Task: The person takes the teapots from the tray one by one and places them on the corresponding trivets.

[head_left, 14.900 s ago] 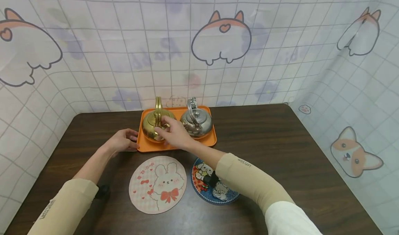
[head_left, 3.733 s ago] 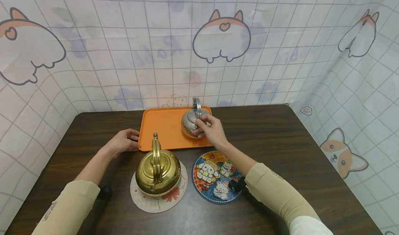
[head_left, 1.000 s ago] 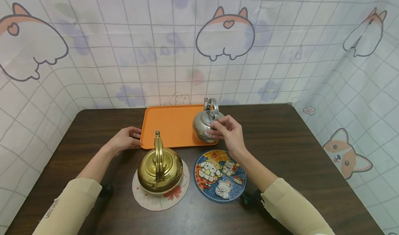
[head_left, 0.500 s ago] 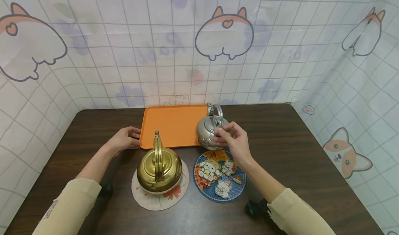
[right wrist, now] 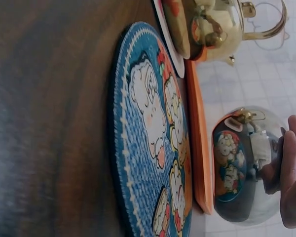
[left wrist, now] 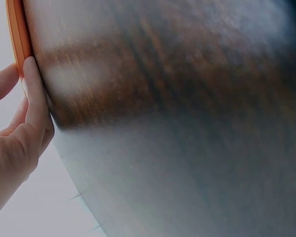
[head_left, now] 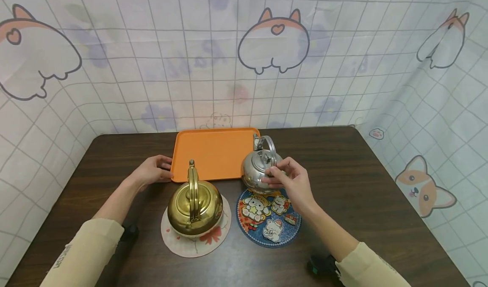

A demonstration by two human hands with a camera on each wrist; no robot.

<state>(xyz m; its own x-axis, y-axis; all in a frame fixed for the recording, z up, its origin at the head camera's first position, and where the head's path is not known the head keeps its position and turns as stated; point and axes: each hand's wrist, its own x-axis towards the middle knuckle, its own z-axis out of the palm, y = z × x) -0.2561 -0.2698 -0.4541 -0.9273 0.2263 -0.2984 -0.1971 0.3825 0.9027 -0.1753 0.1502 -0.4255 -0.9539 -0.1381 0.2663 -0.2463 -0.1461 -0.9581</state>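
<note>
My right hand grips the handle of the silver kettle, thumb and fingers at its lower right part. Overlapping the tray's front right corner and the far edge of the round blue cartoon placemat, the kettle shows raised above both in the right wrist view. My left hand holds the orange tray at its left edge. In the left wrist view, thumb and fingertips meet the tray's rim. A gold kettle stands on the round pink placemat, its handle upright.
The dark wooden table extends widely to the right. Behind it hangs a white gridded curtain with cartoon corgis. The gold kettle and its placemat sit close in front of the tray, left of the blue placemat.
Earlier, the gold kettle went from the tray to the pink placemat. Over the last second the silver kettle has moved off the tray, toward the blue placemat. My left hand stays put.
</note>
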